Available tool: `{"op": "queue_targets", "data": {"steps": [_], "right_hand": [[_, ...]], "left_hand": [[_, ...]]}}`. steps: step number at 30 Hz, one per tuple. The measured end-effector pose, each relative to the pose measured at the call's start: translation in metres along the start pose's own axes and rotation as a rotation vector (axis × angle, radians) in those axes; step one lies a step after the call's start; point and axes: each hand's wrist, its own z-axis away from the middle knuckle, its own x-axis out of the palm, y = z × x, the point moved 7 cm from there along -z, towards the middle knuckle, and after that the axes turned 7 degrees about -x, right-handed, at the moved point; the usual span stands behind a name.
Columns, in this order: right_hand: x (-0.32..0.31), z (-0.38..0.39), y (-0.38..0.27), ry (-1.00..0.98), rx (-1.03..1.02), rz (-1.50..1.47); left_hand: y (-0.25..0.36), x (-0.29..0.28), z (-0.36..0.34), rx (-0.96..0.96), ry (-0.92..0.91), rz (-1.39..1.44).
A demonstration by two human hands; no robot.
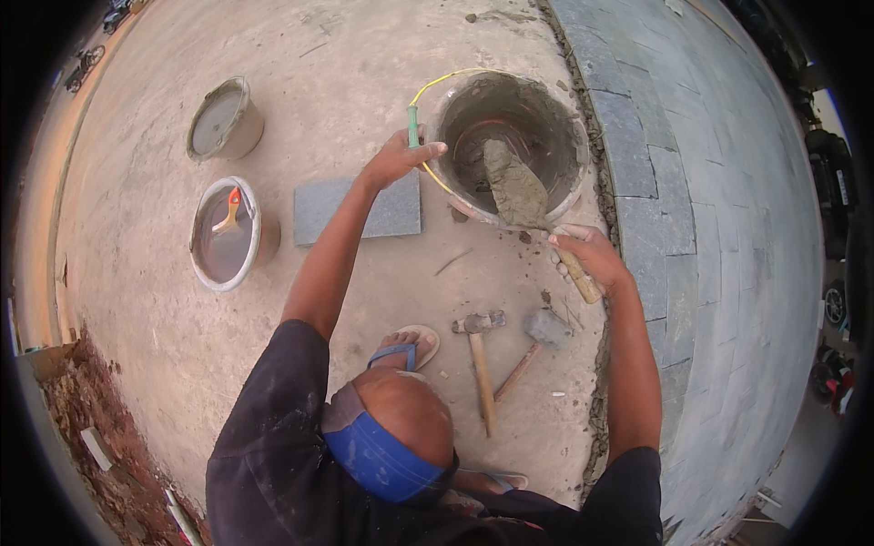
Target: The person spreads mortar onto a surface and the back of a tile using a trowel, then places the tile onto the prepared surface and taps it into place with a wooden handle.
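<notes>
My left hand [411, 155] grips the green sleeve on the wire handle [411, 123] of a mortar-coated bucket [569, 136], at its left side. In my right hand [587, 250] is the wooden handle of a trowel [578, 278]; its blade, loaded with grey mortar [516, 182], is over the bucket's mouth. A grey stone slab [341, 214] lies flat below my left hand. A wood-handled hammer [478, 328] and a mallet with a grey head [546, 328] rest on the concrete near my feet.
At left are a bucket of grey liquid [235, 136] and another holding a brush [228, 218]. Grey stone paving [692, 300] with a mortar edge runs along the right. Reddish soil [96, 400] borders the lower left; parked vehicles [828, 173] show at the far right.
</notes>
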Motion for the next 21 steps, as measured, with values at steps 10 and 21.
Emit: {"op": "queue_targets", "data": {"steps": [10,21], "right_hand": [[-0.024,0.041,-0.004,0.093,-0.100,-0.246],[-0.021,0.069,0.009,0.150,-0.109,-0.313]], "left_hand": [[-0.103,-0.040,0.053,-0.145,-0.067,-1.103],[-0.101,-0.043,0.071,-0.109,-0.150,-1.511]]}}
